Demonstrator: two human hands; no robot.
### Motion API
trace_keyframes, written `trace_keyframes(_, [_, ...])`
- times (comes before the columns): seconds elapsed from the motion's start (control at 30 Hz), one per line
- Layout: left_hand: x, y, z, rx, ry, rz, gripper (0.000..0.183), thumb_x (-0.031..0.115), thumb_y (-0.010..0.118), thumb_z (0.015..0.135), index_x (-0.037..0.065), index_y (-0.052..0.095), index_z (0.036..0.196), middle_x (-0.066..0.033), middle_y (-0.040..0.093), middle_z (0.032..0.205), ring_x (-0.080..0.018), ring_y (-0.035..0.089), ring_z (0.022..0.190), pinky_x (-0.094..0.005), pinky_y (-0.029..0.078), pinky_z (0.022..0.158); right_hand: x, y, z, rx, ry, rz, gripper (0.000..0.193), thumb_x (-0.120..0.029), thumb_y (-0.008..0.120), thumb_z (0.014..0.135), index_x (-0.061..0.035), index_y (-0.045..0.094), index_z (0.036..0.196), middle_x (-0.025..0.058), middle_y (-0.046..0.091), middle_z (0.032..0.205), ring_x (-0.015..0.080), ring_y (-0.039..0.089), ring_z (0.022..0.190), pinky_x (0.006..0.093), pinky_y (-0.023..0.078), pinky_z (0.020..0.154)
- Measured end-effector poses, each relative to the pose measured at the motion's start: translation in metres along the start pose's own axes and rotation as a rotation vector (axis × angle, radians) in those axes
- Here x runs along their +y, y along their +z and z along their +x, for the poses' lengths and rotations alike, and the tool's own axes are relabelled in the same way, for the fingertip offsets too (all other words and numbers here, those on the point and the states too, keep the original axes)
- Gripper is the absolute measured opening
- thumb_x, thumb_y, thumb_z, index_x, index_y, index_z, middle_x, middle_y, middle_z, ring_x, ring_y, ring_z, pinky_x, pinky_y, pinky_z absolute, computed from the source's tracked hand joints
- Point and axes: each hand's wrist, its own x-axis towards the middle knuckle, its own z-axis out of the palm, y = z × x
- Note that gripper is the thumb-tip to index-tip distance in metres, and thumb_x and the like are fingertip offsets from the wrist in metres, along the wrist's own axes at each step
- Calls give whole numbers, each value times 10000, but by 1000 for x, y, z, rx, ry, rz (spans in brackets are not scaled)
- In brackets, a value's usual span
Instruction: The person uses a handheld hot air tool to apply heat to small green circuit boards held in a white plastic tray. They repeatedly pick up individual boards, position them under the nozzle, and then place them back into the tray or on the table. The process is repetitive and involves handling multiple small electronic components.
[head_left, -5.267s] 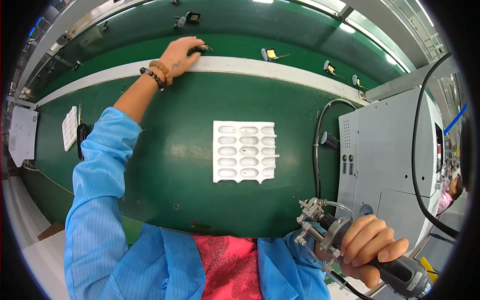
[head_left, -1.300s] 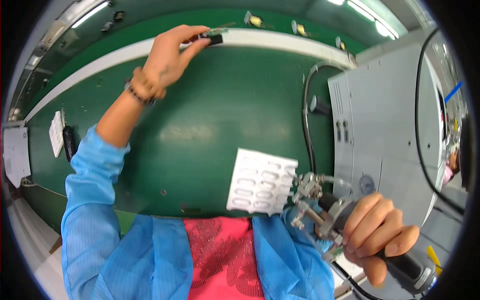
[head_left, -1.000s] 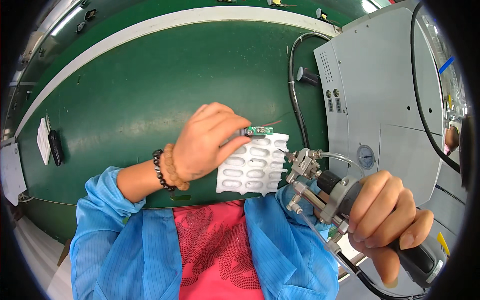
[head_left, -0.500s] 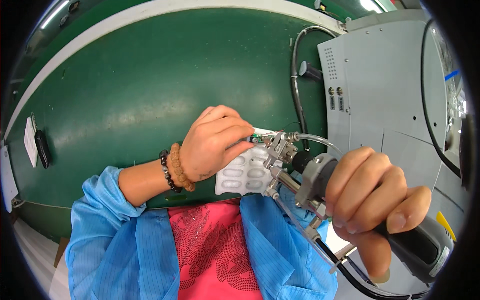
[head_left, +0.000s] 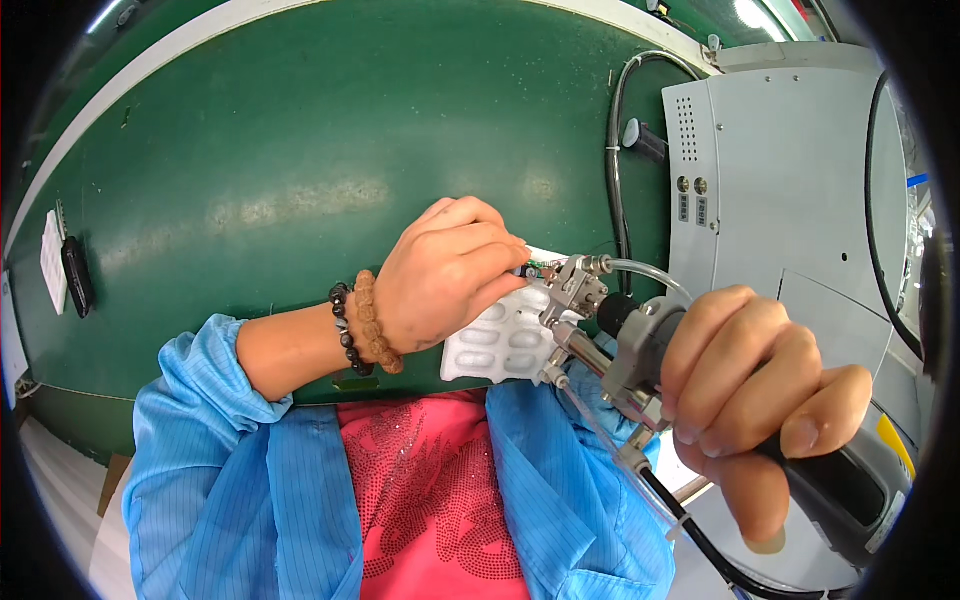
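A small green board [head_left: 549, 264] sits at the tips of the left hand [head_left: 450, 268], just above the upper part of a white tray [head_left: 478, 352], and the metal head of a tool [head_left: 638, 362] reaches in close from the right; whether the head touches the board cannot be told. Pale marks show on the tool's grip near its lower end, and two small dark labels [head_left: 702, 212] sit beneath round sockets on the grey machine [head_left: 790, 170], the print too small to make out. The left hand is palm down, its thumb and fingers pinched on the board's left end, the wrist bent over the tray's left side and the forearm coming in from the left. The right hand [head_left: 765, 380] is wrapped around the tool's black grip, knuckles up and thumb below, with the head angled up and leftward. The tray's oval hollows show left of the tool, and it lies near the front edge of the green tabletop [head_left: 300, 150]. A clear tube [head_left: 650, 274] runs from the head toward the right hand. Farther off, a black cable [head_left: 616, 150] curves beside the machine, next to a dark cylinder [head_left: 645, 141].
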Motion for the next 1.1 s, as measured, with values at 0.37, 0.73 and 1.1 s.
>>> trace_keyframes(0.37, [6,-4,4,-60,-6,-23,297,95,820,688,24,705,953,-84,705,933,-269,641,913,-384,509,804,-3,10,9,107,10,-21,414,-366,767,872,-120,470,1022,-33,567,692,71,565,527,212,460,471])
trace_keyframes(0.73, [11,-10,5,12,4,8,274,126,822,731,56,708,971,-71,690,988,-277,619,963,-389,510,834,-66,-10,-24,259,-211,81,401,-294,821,823,-59,519,946,-16,563,570,69,539,428,182,488,438])
trace_keyframes(1.1, [-50,-130,102,-46,-446,-182,254,211,776,837,12,728,988,-67,739,914,-137,672,877,-287,519,786,-56,-9,-25,271,-207,15,410,-311,794,855,-71,473,942,-9,549,562,75,541,427,192,492,416])
